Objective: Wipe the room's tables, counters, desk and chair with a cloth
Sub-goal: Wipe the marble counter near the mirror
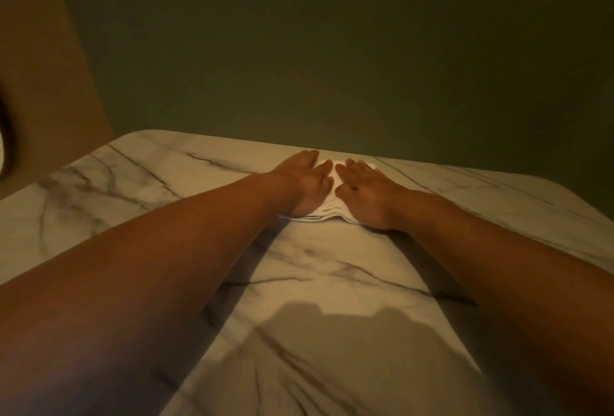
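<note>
Both bare forearms reach far forward from the near edge, converging toward the middle. The left hand (307,179) lies palm down with its fingers straight and together, pointing to the far side. The right hand (365,188) lies flat just beside it, fingers likewise extended, and the two hands' inner edges nearly touch. Both wrists sit low and level.
</note>
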